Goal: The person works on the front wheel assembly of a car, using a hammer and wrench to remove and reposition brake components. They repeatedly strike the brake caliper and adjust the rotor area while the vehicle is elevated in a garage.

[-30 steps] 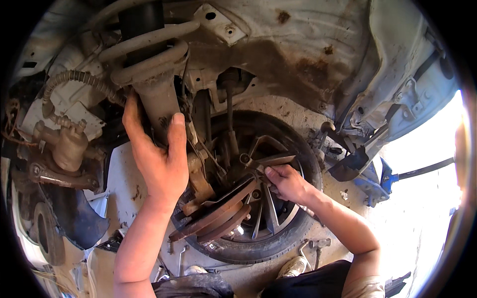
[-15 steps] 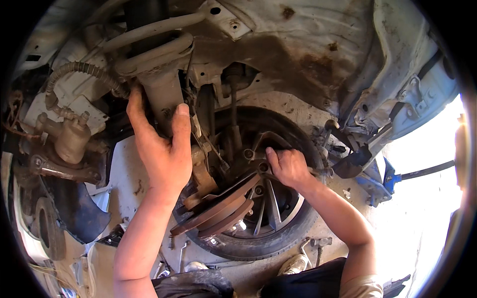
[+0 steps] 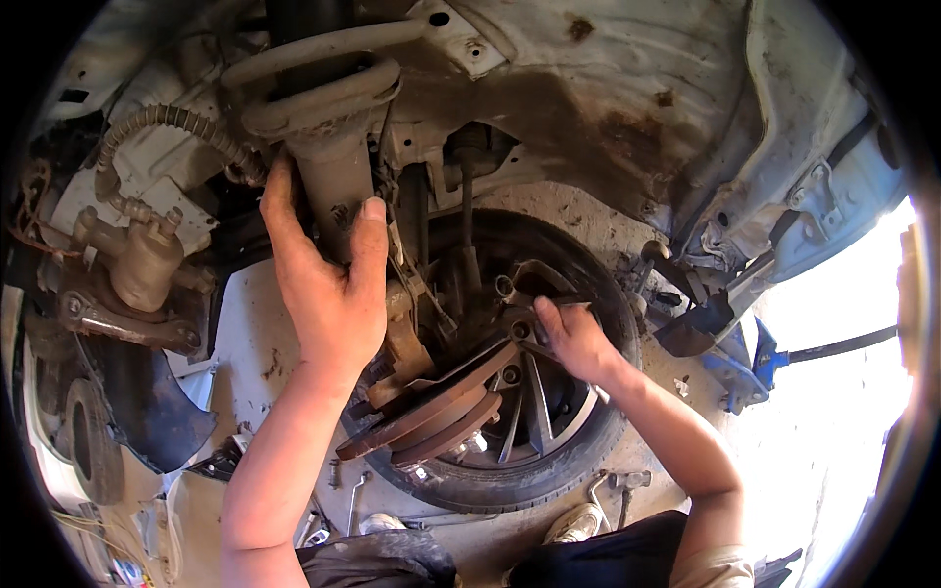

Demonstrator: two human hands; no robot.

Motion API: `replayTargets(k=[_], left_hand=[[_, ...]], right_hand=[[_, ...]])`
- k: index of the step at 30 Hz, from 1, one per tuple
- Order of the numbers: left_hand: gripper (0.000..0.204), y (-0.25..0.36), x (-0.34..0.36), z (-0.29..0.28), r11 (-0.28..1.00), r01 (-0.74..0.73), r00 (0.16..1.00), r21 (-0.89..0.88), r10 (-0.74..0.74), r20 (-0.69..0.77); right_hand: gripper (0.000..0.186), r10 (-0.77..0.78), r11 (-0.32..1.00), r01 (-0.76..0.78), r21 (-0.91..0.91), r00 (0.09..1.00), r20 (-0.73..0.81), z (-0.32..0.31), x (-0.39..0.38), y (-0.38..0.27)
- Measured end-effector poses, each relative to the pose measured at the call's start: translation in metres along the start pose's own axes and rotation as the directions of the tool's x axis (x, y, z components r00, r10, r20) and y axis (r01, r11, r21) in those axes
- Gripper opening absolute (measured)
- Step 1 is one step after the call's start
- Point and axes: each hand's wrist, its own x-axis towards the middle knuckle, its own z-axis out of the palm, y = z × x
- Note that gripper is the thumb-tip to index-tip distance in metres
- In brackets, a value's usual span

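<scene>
My left hand (image 3: 323, 294) is wrapped round the dusty metal strut tube (image 3: 328, 171) below the coil spring (image 3: 323, 118), fingers on its left, thumb on its right. My right hand (image 3: 573, 343) is closed on metal wrenches (image 3: 505, 288) beside the hub, their far ends partly hidden. Just left of it, a rusty brake disc (image 3: 421, 421) hangs tilted from the knuckle (image 3: 402, 343). Behind these lies a wheel with a black tyre (image 3: 559, 480) and spoked rim.
The wheel arch (image 3: 627, 69) curves overhead. A cylindrical component with hose (image 3: 147, 269) is at left, above a dark plastic panel (image 3: 157, 421). A blue jack (image 3: 745, 372) stands at right. A hammer (image 3: 627, 482) and wrench (image 3: 355, 500) lie near my feet.
My left hand and the strut have shifted slightly up and right in view. My right hand has moved slightly up and right, changing the angle of the wrenches it holds.
</scene>
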Motion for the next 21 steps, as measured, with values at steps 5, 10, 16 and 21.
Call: replayTargets(k=[5,10,16,21], left_hand=[[0.065,0.001,0.000,-0.002,1.000,0.006,1.000,-0.002,-0.006,0.006],[0.066,0.005,0.002,-0.001,0.998,0.031,0.999,-0.053,-0.030,0.011],[0.066,0.002,0.003,-0.001,1.000,-0.001,1.000,-0.009,0.001,-0.007],[0.065,0.000,0.001,-0.001,1.000,-0.007,1.000,0.003,0.007,-0.013]], right_hand=[[0.054,0.118,0.920,-0.208,0.332,0.955,0.271,-0.002,-0.012,-0.021],[0.050,0.204,0.751,-0.371,0.547,0.917,0.343,-0.006,-0.018,-0.031],[0.047,0.171,0.809,-0.326,0.490,0.927,0.334,0.005,-0.020,-0.019],[0.046,0.242,0.803,-0.374,0.464,0.916,0.319,0.014,-0.025,-0.040]])
